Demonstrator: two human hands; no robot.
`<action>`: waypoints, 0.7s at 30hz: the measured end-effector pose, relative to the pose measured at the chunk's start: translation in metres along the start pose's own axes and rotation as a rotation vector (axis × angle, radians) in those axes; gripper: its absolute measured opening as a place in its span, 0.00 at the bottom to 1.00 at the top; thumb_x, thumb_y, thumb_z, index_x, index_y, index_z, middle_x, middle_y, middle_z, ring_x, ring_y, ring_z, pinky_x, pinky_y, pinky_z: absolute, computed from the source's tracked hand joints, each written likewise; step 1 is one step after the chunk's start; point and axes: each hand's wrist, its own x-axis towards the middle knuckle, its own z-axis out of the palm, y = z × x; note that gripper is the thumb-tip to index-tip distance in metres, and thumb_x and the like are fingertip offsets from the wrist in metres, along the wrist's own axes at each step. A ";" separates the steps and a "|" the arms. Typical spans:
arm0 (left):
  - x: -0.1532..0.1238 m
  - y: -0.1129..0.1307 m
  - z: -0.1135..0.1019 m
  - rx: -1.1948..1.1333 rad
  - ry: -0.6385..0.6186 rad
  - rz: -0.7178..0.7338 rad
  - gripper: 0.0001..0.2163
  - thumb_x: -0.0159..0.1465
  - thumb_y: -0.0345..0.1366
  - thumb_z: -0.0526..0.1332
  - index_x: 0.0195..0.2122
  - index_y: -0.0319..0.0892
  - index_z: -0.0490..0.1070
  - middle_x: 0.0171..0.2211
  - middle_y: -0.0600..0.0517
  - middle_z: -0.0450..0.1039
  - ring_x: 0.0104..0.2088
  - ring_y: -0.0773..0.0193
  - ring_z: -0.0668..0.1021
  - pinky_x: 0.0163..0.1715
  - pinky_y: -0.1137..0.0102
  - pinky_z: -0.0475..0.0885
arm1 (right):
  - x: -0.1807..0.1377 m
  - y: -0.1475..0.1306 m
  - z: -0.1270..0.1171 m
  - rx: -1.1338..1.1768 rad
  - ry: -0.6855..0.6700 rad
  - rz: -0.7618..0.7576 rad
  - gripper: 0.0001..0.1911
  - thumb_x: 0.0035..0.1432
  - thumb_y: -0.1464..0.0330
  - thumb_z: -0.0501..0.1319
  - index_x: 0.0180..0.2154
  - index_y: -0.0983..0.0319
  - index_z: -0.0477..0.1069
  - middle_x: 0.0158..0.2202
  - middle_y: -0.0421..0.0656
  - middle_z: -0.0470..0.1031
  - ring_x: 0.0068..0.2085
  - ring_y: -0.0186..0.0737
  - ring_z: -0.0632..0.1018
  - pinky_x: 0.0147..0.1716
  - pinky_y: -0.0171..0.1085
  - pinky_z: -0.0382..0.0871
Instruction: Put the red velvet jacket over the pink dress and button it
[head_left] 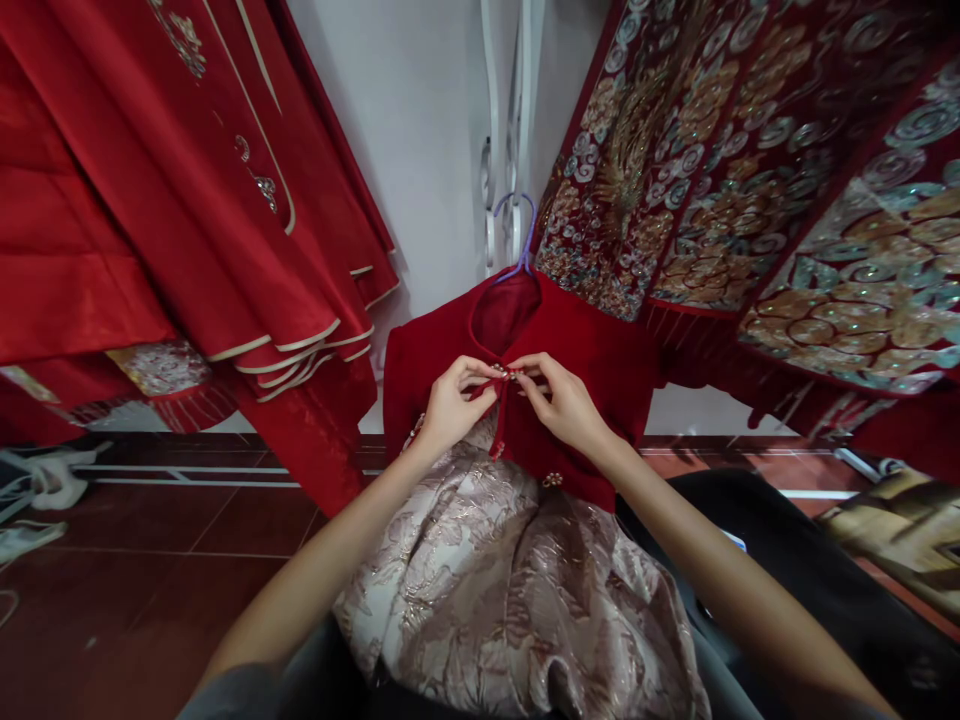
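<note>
A dark red short jacket (585, 330) hangs on a purple hanger (529, 235), its neckline facing me. Both hands meet at the top of its front opening, at a small beaded clasp (506, 371). My left hand (456, 400) pinches the clasp's left side, thumb and fingertips together. From the right, my right hand (559, 400) pinches the other side. Fingertips partly cover the clasp, so I cannot tell whether it is fastened. Lower on the jacket front is a gold beaded ornament (553, 480). Shiny pinkish-beige brocade fabric (480, 590) spreads below the jacket, towards my lap.
Red garments with pale trim (247, 200) hang at the left. Sequined, embroidered red garments (697, 170) hang at the right. A white rack or door frame (525, 90) stands behind the hanger. White shoes (56, 485) sit at the far left. Black fabric (795, 570) lies at the right.
</note>
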 end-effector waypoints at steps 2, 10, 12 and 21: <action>0.003 0.003 0.001 0.066 -0.004 -0.019 0.10 0.55 0.30 0.64 0.39 0.41 0.70 0.40 0.48 0.78 0.40 0.64 0.80 0.37 0.72 0.74 | 0.001 -0.002 -0.001 -0.042 0.004 -0.021 0.09 0.64 0.67 0.52 0.45 0.58 0.67 0.44 0.45 0.73 0.42 0.40 0.77 0.39 0.40 0.76; 0.009 0.000 0.010 0.069 0.080 -0.014 0.09 0.56 0.37 0.66 0.37 0.40 0.77 0.37 0.47 0.79 0.37 0.62 0.80 0.41 0.67 0.77 | 0.003 -0.005 -0.002 -0.055 0.050 0.025 0.08 0.63 0.64 0.54 0.43 0.59 0.66 0.42 0.46 0.74 0.40 0.40 0.77 0.36 0.39 0.76; 0.009 -0.002 0.011 0.081 0.078 -0.008 0.09 0.56 0.36 0.66 0.37 0.40 0.77 0.37 0.47 0.80 0.37 0.62 0.81 0.40 0.67 0.77 | 0.003 -0.004 -0.002 -0.040 0.054 0.033 0.08 0.62 0.63 0.55 0.42 0.59 0.66 0.43 0.46 0.74 0.41 0.41 0.77 0.36 0.39 0.77; 0.003 0.003 0.009 0.087 0.064 0.003 0.09 0.56 0.35 0.65 0.38 0.40 0.78 0.38 0.48 0.80 0.38 0.62 0.81 0.41 0.66 0.78 | 0.003 -0.003 -0.001 0.087 0.071 0.106 0.12 0.59 0.60 0.60 0.41 0.59 0.66 0.42 0.45 0.75 0.42 0.40 0.78 0.37 0.40 0.78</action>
